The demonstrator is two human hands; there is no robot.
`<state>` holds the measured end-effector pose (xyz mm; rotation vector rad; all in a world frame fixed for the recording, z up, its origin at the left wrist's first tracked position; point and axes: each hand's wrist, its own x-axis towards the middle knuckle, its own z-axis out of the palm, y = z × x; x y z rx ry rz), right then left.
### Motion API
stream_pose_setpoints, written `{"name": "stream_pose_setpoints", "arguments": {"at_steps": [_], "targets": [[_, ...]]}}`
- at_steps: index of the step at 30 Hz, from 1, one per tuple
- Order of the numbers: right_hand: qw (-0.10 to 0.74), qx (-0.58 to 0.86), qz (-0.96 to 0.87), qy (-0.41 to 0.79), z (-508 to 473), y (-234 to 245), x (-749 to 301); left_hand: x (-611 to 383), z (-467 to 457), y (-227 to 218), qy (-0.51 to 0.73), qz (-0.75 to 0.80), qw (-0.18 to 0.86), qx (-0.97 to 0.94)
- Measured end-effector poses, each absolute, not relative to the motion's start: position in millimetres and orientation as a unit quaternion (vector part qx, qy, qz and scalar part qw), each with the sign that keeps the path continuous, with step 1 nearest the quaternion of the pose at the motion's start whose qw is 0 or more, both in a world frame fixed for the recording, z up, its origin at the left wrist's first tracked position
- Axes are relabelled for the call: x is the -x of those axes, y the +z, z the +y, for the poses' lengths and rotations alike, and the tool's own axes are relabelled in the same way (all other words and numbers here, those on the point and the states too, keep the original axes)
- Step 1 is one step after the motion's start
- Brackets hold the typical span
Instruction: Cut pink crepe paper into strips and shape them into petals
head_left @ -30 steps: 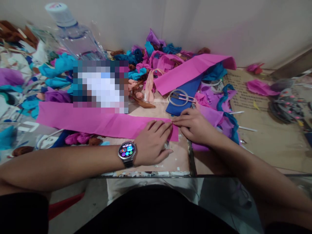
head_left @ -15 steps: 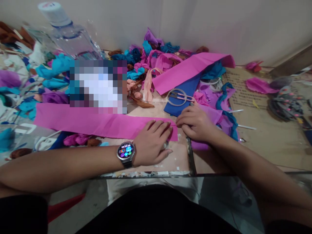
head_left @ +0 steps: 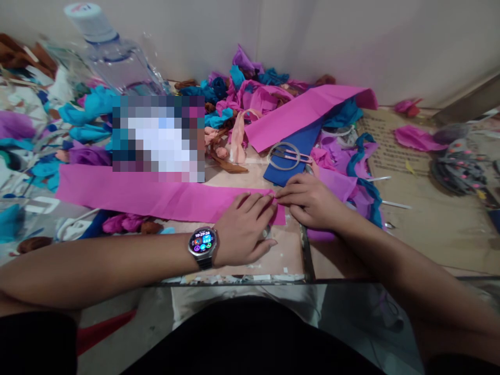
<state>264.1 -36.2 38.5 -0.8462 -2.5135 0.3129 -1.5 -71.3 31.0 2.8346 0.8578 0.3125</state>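
A long pink paper strip [head_left: 144, 199] lies across the table in front of me. My left hand [head_left: 244, 229] rests flat over its right part, fingers stretched out and thumb apart, with a watch [head_left: 201, 245] on the wrist. My right hand [head_left: 312, 203] is at the strip's right end, its fingers drawn together and their tips on the paper close to the left fingertips. The underside of that grip is hidden. Just beyond the right hand, a ring of thin wire [head_left: 284, 156] and a small pair of metal tweezers or snips [head_left: 300, 157] lie on blue paper [head_left: 275, 175].
Another pink strip [head_left: 312, 112] lies behind. Crumpled coloured paper [head_left: 89, 112] is heaped left and along the wall. A clear bottle [head_left: 121, 65] stands at the back left beside a pixelated patch. To the right are cardboard [head_left: 410, 219] and a dark round holder with pink dots [head_left: 457, 169].
My right fingertips have shifted slightly left, onto the end of the pink strip and nearer the left fingers. The left hand stays in place.
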Motion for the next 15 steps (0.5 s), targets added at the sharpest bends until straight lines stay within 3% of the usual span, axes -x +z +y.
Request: {"name": "stream_pose_setpoints", "arguments": {"at_steps": [15], "targets": [[0.204,0.291,-0.931,0.083,-35.7,40.6,-265.9,2.0,-71.8,32.6,0.085,0.301,0.077,-0.947]]}}
